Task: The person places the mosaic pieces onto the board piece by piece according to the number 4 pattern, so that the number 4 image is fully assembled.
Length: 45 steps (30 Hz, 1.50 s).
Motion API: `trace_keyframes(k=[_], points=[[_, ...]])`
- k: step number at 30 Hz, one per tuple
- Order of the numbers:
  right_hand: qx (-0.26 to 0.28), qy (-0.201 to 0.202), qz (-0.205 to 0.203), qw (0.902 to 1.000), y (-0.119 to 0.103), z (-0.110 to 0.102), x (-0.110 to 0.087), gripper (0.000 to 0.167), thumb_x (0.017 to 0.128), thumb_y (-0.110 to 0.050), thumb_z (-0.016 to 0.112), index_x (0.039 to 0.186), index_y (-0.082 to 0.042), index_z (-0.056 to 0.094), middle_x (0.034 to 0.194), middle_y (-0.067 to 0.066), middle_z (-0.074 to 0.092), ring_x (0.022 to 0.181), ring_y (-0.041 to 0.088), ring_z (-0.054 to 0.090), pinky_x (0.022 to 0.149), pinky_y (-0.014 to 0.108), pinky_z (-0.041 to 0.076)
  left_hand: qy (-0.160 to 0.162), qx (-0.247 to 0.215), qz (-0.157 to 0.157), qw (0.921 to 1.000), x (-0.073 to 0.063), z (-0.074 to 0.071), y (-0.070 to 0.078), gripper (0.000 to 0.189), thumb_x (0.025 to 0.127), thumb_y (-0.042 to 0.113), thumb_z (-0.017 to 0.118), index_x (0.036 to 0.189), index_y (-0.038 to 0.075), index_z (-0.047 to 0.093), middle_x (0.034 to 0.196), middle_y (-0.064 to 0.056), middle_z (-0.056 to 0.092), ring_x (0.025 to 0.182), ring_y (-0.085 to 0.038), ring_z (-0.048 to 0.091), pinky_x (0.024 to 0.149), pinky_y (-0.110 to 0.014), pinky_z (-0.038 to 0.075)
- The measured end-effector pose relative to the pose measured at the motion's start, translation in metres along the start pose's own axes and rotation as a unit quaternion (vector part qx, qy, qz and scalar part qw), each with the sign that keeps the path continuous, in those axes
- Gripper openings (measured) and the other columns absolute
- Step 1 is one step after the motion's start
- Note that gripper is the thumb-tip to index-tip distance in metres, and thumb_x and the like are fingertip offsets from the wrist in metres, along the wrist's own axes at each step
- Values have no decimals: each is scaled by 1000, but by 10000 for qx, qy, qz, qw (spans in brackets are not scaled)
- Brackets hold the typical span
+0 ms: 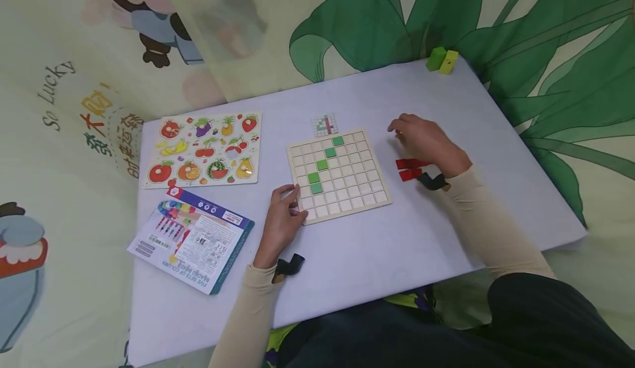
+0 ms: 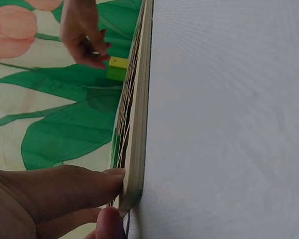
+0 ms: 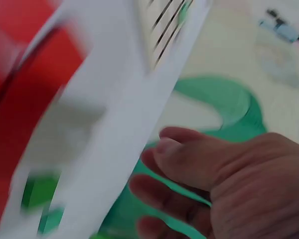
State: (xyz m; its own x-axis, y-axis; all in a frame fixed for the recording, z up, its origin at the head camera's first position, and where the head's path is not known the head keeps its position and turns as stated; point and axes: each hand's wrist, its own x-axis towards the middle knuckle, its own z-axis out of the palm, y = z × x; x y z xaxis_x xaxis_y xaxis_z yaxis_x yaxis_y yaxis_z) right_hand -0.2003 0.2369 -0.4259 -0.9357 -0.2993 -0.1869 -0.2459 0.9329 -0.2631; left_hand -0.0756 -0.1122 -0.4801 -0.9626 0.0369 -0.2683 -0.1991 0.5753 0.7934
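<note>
A wooden grid board [image 1: 339, 178] lies mid-table, its squares mostly pale, with several green tiles [image 1: 322, 164] in a slanting line. My left hand [image 1: 281, 222] holds the board at its near left corner; in the left wrist view the thumb [image 2: 89, 186] presses against its edge. To the right of the board, my right hand [image 1: 421, 139] hovers with fingers bent and thumb close to the index finger. I cannot tell whether a small piece is between those fingertips. Red tiles [image 1: 409, 174] lie below that hand, near its wrist. A small printed grid card [image 1: 324, 125] touches the board's far edge.
At the left lies a fruit puzzle board [image 1: 203, 147], with a boxed bead set [image 1: 193, 241] in front of it. A green block [image 1: 436, 58] and a yellow block [image 1: 448, 63] stand at the far right corner. Printed curtains [image 1: 357, 26] hang behind the table.
</note>
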Motion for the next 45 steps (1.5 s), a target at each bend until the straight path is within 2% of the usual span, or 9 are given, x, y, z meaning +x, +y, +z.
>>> trace_keyframes(k=[3, 5, 8, 16, 29, 32, 36, 40, 45], points=[[87, -608, 389, 9974, 34, -8, -2, 44, 99, 0, 67, 143, -6, 64, 139, 21, 62, 128, 39, 57, 106, 56, 57, 15, 21, -40, 10000, -2, -2, -1, 78, 92, -2, 78, 161, 8, 45, 166, -7, 38, 104, -23, 63, 79, -28, 57], [247, -940, 439, 9943, 49, -9, -3, 48, 98, 0, 69, 145, -4, 62, 144, 23, 60, 132, 41, 56, 108, 58, 56, 7, 36, -42, 10000, -2, -3, -2, 77, 92, -2, 78, 161, 7, 45, 166, -7, 38, 105, -22, 64, 80, -28, 57], [344, -1200, 369, 9915, 63, -7, -4, 48, 98, -2, 71, 145, -4, 62, 145, 23, 59, 133, 42, 55, 109, 58, 55, -15, 27, -27, 10000, -1, -3, -2, 76, 92, 0, 78, 161, 7, 45, 166, -6, 38, 105, -22, 64, 81, -28, 57], [211, -1258, 317, 9913, 71, -2, -4, 45, 91, -6, 80, 134, -6, 66, 131, 19, 61, 118, 35, 60, 100, 54, 60, -11, -69, 45, 10000, 1, -1, -3, 74, 92, -2, 77, 159, 5, 47, 164, -8, 40, 106, -24, 65, 85, -34, 59], [495, -1033, 221, 9932, 69, 0, -5, 37, 92, 0, 78, 127, -3, 65, 127, 19, 59, 117, 35, 57, 102, 53, 60, 19, 0, 37, 10000, 1, 0, -4, 75, 92, -1, 77, 160, 5, 46, 165, -8, 39, 105, -24, 65, 84, -34, 59], [613, -898, 157, 9939, 60, -2, -5, 32, 96, 1, 73, 127, -3, 66, 127, 18, 60, 118, 34, 57, 104, 53, 59, 16, 1, 22, 10000, 1, 1, -4, 75, 92, -2, 77, 159, 5, 46, 165, -8, 39, 105, -24, 66, 84, -34, 59], [808, -600, -116, 9949, 34, -8, -5, 33, 101, 2, 65, 133, -2, 65, 129, 17, 62, 119, 33, 61, 106, 52, 58, 49, 18, 43, 10000, 0, 1, -4, 75, 91, -2, 78, 159, 5, 47, 164, -8, 40, 105, -25, 66, 85, -36, 60], [1025, -283, -581, 9926, 2, -11, -2, 34, 101, 3, 65, 134, -1, 63, 126, 16, 65, 116, 31, 64, 104, 50, 59, 86, 54, 67, 9999, 0, 1, -3, 76, 91, -2, 78, 160, 5, 46, 164, -8, 40, 107, -25, 67, 87, -38, 61], [1274, -158, -1387, 9820, -43, -3, 1, 24, 98, 3, 72, 121, -4, 67, 119, 10, 68, 107, 24, 66, 99, 44, 61, 57, 59, 60, 9999, 0, 1, -2, 77, 91, -1, 78, 161, 7, 45, 165, -7, 38, 108, -25, 66, 87, -37, 61]])
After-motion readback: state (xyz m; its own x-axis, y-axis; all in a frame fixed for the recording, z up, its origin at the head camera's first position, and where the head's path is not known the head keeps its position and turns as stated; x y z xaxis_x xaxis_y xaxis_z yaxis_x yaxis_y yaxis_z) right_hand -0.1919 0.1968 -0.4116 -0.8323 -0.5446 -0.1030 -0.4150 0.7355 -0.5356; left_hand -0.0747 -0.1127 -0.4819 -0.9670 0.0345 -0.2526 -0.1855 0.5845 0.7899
